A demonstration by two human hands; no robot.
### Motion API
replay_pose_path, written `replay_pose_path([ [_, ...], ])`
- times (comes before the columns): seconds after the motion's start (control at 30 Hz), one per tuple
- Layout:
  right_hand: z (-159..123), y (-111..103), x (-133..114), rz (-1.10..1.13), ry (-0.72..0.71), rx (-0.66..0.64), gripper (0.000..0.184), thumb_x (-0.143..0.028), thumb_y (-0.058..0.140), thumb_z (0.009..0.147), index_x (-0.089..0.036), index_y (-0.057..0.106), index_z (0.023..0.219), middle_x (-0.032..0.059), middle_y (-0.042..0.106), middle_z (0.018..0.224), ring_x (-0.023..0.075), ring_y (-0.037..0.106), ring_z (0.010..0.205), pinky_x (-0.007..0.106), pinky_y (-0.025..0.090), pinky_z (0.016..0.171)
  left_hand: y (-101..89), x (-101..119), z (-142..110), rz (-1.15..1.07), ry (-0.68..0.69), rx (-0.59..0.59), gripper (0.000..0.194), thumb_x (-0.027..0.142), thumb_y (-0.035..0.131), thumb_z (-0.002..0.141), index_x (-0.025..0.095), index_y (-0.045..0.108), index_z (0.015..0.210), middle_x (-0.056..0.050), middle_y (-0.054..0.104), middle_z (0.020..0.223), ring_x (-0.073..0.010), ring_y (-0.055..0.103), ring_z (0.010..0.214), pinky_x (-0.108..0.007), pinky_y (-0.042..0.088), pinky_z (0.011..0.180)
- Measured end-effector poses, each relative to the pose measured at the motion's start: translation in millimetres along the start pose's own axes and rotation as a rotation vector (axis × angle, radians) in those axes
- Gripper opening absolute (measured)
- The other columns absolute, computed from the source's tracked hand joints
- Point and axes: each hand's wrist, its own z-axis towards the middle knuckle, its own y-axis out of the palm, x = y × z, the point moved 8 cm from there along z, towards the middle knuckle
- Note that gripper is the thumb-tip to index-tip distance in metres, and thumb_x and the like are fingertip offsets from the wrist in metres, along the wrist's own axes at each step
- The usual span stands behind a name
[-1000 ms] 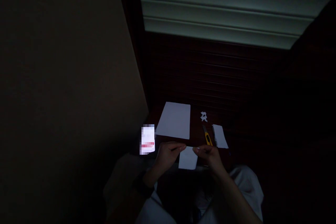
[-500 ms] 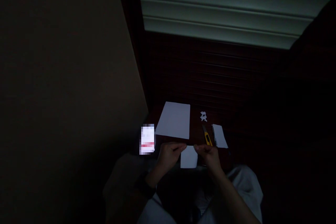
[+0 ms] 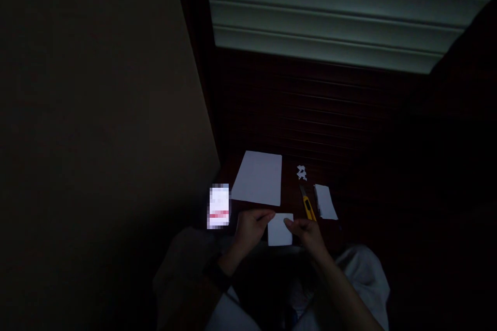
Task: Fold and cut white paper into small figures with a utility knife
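A small white paper piece (image 3: 280,229) is held between both hands over the near edge of a dark table (image 3: 291,201). My left hand (image 3: 251,228) pinches its left edge. My right hand (image 3: 307,232) pinches its right side, fingers closed on the paper. A full white sheet (image 3: 258,177) lies flat just beyond the hands.
A lit phone screen (image 3: 219,206) glows at the left of the table. A yellow utility knife (image 3: 308,203), a narrow paper strip (image 3: 325,201) and a small folded paper shape (image 3: 301,171) lie to the right. A wall stands left, dark panelling and a blind behind.
The hands have drawn closer together and the paper piece now looks shorter and squarer; its top edge has dropped slightly. Everything on the table stays put.
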Motion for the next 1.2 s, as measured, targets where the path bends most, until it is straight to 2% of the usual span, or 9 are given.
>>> replay_pose_path([
  [0.17,-0.5,1.0,4.4,0.046,0.0,-0.017,0.038,-0.048,0.068,0.066,-0.015,0.057,0.051,-0.0039,0.047,0.046,0.0082,0.035,0.044,0.023,0.027,0.045,-0.9,-1.3,1.4,-0.033,-0.001,-0.001,0.021,0.035,0.06,0.077,0.019,0.072,0.083,-0.004,0.072,0.086,-0.0195,0.067,0.08,-0.027,0.053,0.072],
  [0.4,1.3,-2.7,-1.7,-0.05,-0.058,-0.006,0.041,-0.048,0.067,0.067,-0.015,0.054,0.046,-0.0051,0.04,0.042,0.0071,0.029,0.043,0.023,0.021,0.043,-4.3,-3.3,3.1,-0.061,-0.016,-0.004,0.021,0.034,0.059,0.077,0.017,0.071,0.082,-0.005,0.072,0.084,-0.0193,0.067,0.077,-0.027,0.053,0.07],
  [0.5,1.4,1.5,-3.8,-0.088,-0.064,-0.07,0.041,-0.048,0.065,0.068,-0.014,0.054,0.048,-0.005,0.039,0.043,0.0071,0.027,0.043,0.023,0.02,0.043,0.5,7.6,6.0,-0.073,0.014,-0.098,0.022,0.033,0.058,0.077,0.016,0.07,0.084,-0.006,0.072,0.085,-0.0182,0.067,0.077,-0.025,0.052,0.069],
  [0.6,-1.1,12.2,-6.5,-0.133,-0.097,-0.173,0.044,-0.048,0.064,0.069,-0.014,0.051,0.045,-0.0052,0.036,0.044,0.0067,0.025,0.045,0.022,0.018,0.044,15.9,20.9,7.4,-0.091,0.064,-0.267,0.026,0.035,0.058,0.078,0.016,0.069,0.09,-0.006,0.072,0.087,-0.0171,0.066,0.078,-0.023,0.05,0.069],
  [0.7,-4.9,22.3,-8.1,-0.184,-0.137,-0.251,0.043,-0.047,0.063,0.07,-0.014,0.052,0.046,-0.0052,0.035,0.046,0.0068,0.024,0.047,0.022,0.019,0.044,28.8,19.5,8.8,-0.003,0.063,-0.34,0.028,0.039,0.058,0.076,0.013,0.07,0.076,-0.005,0.07,0.071,-0.0153,0.063,0.065,-0.021,0.046,0.058],
  [0.83,-5.3,25.2,-5.5,-0.244,-0.126,-0.262,0.044,-0.046,0.061,0.072,-0.013,0.05,0.044,-0.0059,0.032,0.046,0.0063,0.022,0.047,0.022,0.018,0.044,32.2,6.0,11.8,0.163,0.04,-0.28,0.034,0.041,0.057,0.074,0.012,0.067,0.06,0.0,0.06,0.053,-0.0106,0.051,0.051,-0.019,0.034,0.047],
  [1.0,-6.3,24.3,-7.8,-0.217,-0.077,-0.267,0.042,-0.046,0.064,0.071,-0.013,0.054,0.047,-0.0059,0.035,0.044,0.0058,0.024,0.044,0.022,0.018,0.043,32.4,-7.1,11.8,0.161,-0.041,-0.238,0.036,0.044,0.057,0.073,0.012,0.065,0.059,0.002,0.052,0.049,-0.009,0.043,0.049,-0.02,0.028,0.046],
  [1.1,-12.4,20.8,-9.8,-0.159,-0.047,-0.311,0.04,-0.046,0.063,0.073,-0.012,0.06,0.051,-0.0026,0.048,0.046,0.0073,0.036,0.044,0.021,0.027,0.045,25.7,-11.0,14.6,0.115,-0.091,-0.193,0.038,0.047,0.057,0.071,0.013,0.062,0.056,0.003,0.048,0.048,-0.0089,0.041,0.048,-0.02,0.028,0.046],
  [1.2,-18.8,10.2,-5.2,-0.143,-0.025,-0.385,0.04,-0.047,0.06,0.075,-0.012,0.066,0.056,0.004,0.062,0.055,0.0123,0.051,0.051,0.024,0.037,0.054,7.5,-12.0,20.8,0.1,-0.136,-0.109,0.038,0.047,0.057,0.071,0.014,0.058,0.053,0.004,0.046,0.048,-0.009,0.04,0.047,-0.021,0.028,0.046],
])
